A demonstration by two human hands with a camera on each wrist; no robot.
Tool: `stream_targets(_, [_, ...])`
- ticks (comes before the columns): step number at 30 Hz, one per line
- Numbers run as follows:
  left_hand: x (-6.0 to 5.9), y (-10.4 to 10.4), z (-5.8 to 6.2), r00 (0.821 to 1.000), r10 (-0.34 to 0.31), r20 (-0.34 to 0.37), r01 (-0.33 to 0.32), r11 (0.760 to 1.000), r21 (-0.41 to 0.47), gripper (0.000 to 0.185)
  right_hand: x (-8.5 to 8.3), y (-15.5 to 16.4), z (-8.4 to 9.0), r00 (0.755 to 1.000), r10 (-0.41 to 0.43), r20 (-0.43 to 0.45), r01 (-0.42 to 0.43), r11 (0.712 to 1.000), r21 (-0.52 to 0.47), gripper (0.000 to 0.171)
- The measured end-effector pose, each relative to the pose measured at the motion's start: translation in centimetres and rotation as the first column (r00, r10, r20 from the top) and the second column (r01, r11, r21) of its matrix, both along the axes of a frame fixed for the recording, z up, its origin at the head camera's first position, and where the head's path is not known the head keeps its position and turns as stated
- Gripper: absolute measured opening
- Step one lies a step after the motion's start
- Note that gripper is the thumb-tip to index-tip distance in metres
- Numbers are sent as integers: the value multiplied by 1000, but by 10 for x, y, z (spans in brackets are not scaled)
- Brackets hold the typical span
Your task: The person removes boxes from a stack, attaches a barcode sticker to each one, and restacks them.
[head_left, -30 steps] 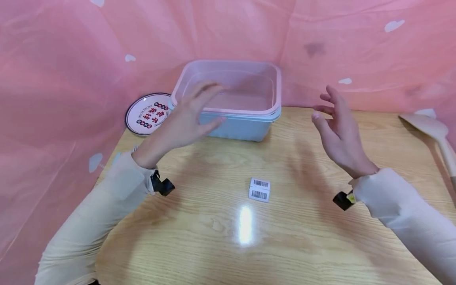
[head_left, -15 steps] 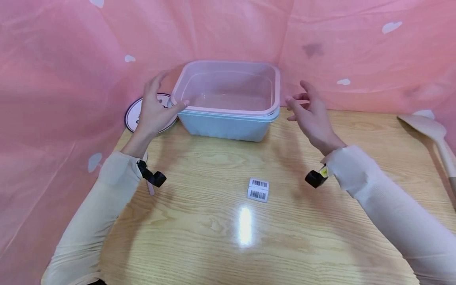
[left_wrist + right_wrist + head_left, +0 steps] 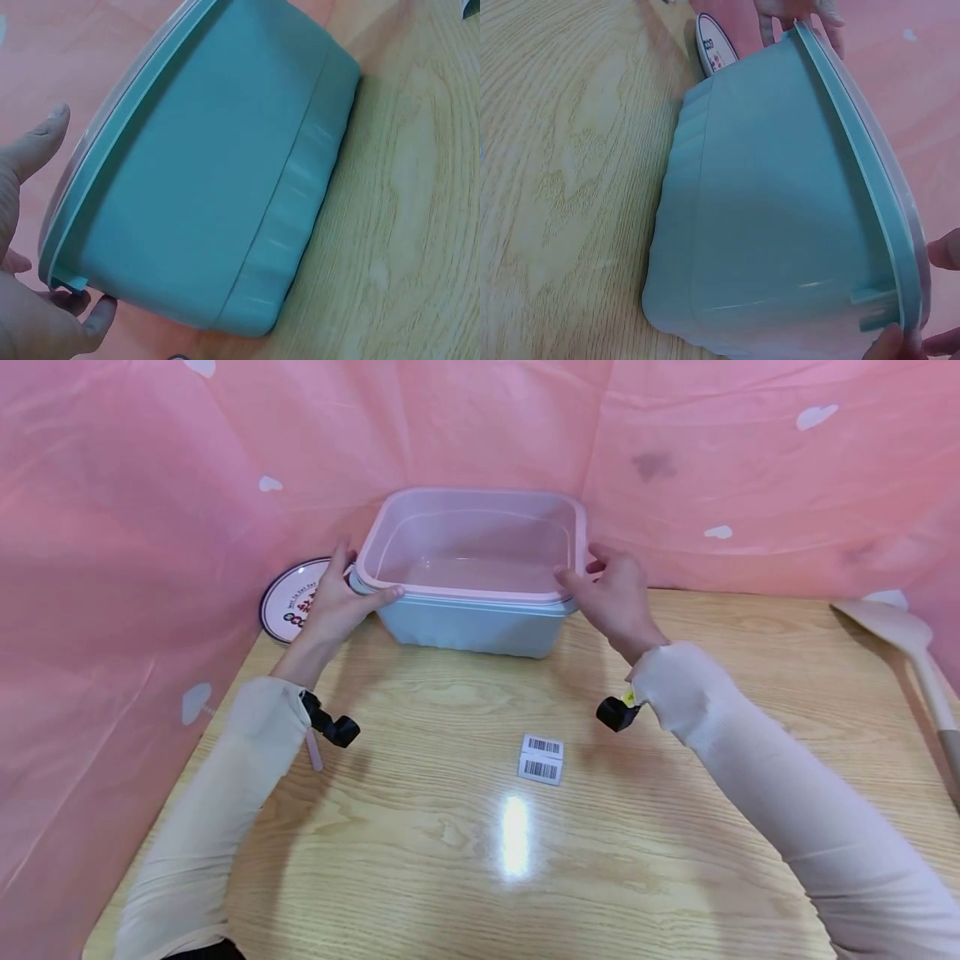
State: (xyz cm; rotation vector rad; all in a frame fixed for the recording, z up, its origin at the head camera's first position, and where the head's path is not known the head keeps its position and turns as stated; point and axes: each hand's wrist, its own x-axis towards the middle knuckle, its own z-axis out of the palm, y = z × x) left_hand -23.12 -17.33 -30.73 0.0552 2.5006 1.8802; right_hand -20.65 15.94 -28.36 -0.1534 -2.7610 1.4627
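At the back of the table, a light blue plastic tub (image 3: 472,631) carries a pink tub (image 3: 480,527) nested inside it, their rims nearly level. My left hand (image 3: 336,606) holds the left end, its thumb over the rim. In the left wrist view, the curled fingers (image 3: 99,322) reach beneath the blue rim. At the opposite end my right hand (image 3: 617,602) holds the rim between thumb and fingers. Fingertips (image 3: 889,343) show below that rim in the right wrist view. The blue tub's base rests on the table.
A round plate (image 3: 285,606) with red lettering stands behind my left hand. A slim pale-pink handle (image 3: 313,750) lies partly under the left wrist. Two barcode labels (image 3: 541,760) lie mid-table; a large beige spoon (image 3: 892,622) lies far right. Pink cloth (image 3: 480,427) hangs behind.
My left hand has moved from over the tubs to their left end. My right hand has come leftward from the open table to the right rim. The tubs have stayed put.
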Motion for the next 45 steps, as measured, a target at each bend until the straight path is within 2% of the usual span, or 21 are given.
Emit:
stream_targets(5, [-3, -1, -6, 1000, -10, 1, 10, 1000, -1, 101, -2, -4, -1, 1000, 4, 16, -4, 1000, 19, 57])
stream_targets(8, [-5, -2, -10, 1000, -15, -23, 14, 1000, -9, 90, -3, -6, -1, 1000, 12, -1, -12, 999, 40, 54])
stream_targets(12, [-6, -6, -13, 999, -1, -52, 0, 1000, -14, 89, -5, -11, -1, 999, 22, -31, -20, 998, 66, 53])
stream_targets(15, [-8, -8, -15, 998, 11, -67, -12, 1000, -22, 89, -6, -13, 2, 999, 29, -19, -27, 996, 91, 57])
stream_targets(18, [-10, -9, -17, 995, 32, -94, -39, 997, -71, 88, -8, -14, 6, 1000, 23, 20, -25, 995, 95, 61])
stream_targets(24, [-11, -10, -18, 991, 51, -122, -70, 984, -163, 88, -12, -16, 7, 993, -50, 107, 45, 998, 44, 62])
stream_targets(32, [-11, -8, -21, 991, 36, -128, -54, 989, -141, 89, -19, -14, 5, 992, -103, 71, 98, 993, 64, 50])
stream_targets(45, [-16, -3, -24, 990, 50, -133, -72, 983, -171, 90, -24, -4, 13, 994, -75, 81, 68, 994, 86, 48])
